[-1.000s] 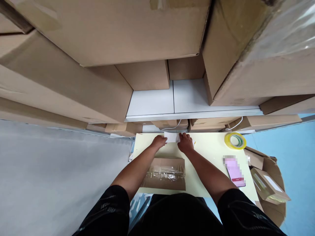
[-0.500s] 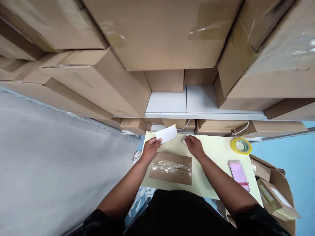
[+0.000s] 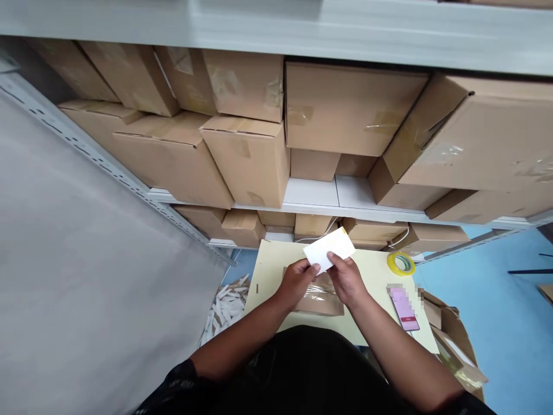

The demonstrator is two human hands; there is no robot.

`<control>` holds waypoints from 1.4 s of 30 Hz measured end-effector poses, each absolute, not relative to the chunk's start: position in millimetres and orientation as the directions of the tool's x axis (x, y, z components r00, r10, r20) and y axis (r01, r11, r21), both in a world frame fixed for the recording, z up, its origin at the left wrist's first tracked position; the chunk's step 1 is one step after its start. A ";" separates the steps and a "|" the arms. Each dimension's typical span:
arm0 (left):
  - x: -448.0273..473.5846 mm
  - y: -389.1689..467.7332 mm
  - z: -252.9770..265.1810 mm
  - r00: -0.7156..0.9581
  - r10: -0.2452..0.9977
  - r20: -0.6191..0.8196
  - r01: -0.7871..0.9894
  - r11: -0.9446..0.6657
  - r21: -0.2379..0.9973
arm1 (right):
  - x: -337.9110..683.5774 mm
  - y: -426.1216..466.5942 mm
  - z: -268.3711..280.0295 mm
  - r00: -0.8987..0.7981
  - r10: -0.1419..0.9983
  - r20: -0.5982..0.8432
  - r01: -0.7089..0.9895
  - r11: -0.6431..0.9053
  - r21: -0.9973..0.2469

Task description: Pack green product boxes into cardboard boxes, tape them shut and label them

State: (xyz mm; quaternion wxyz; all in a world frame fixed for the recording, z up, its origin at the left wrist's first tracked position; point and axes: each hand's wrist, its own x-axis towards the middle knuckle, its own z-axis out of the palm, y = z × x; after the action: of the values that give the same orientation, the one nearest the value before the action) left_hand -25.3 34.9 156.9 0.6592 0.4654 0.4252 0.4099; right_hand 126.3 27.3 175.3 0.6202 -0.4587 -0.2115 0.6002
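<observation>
A white paper label with a small yellow mark at one corner is held between both hands above the table. My left hand pinches its lower left edge, thumb on top. At the lower right edge, my right hand grips the same label with its thumb across the face. Below the hands lies a flat brown cardboard parcel with shiny clear tape across its top, partly covered by the hands.
On the pale yellow table a yellow tape roll and a phone lie at the right. Shelves ahead hold many cardboard boxes. An open carton with parcels stands right of the table; white scraps lie at left.
Both hands have come together, and the right hand now holds the label as well. The small white piece at its fingers is no longer seen. The view has tilted and shows more shelf.
</observation>
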 end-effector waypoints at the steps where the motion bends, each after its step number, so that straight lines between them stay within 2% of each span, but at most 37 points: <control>1: -31.6 33.4 163.2 0.320 0.936 -0.145 -0.167 0.207 0.964 | 124.4 24.2 180.6 0.220 0.931 -0.293 -0.560 -0.125 -0.819; 4: -53.9 32.4 181.5 0.336 0.940 -0.065 -0.238 0.152 0.959 | 117.8 13.7 195.9 0.266 0.914 -0.305 -0.581 -0.100 -0.808; 10: -83.8 33.5 206.6 0.339 0.941 -0.012 -0.330 0.131 0.935 | 97.7 -4.8 219.4 0.272 0.911 -0.311 -0.602 -0.092 -0.793; 29: -89.7 27.2 204.1 0.353 0.931 -0.091 -0.372 0.228 0.900 | 83.6 -12.6 209.2 0.219 0.892 -0.397 -0.652 -0.169 -0.739; 35: -82.6 22.1 199.6 0.390 0.918 -0.075 -0.446 0.260 0.856 | 90.4 -13.8 205.1 0.189 0.897 -0.399 -0.663 -0.183 -0.726; 42: -74.4 19.3 199.1 0.355 0.929 -0.101 -0.400 0.248 0.882 | 99.5 -17.5 200.2 0.181 0.896 -0.405 -0.668 -0.190 -0.719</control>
State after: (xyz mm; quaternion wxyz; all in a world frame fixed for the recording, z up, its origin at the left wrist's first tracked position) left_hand -74.4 19.3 199.1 0.7183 0.4021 0.3291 0.4627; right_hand 99.5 -17.5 200.2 0.6237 -0.4491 -0.1267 0.6271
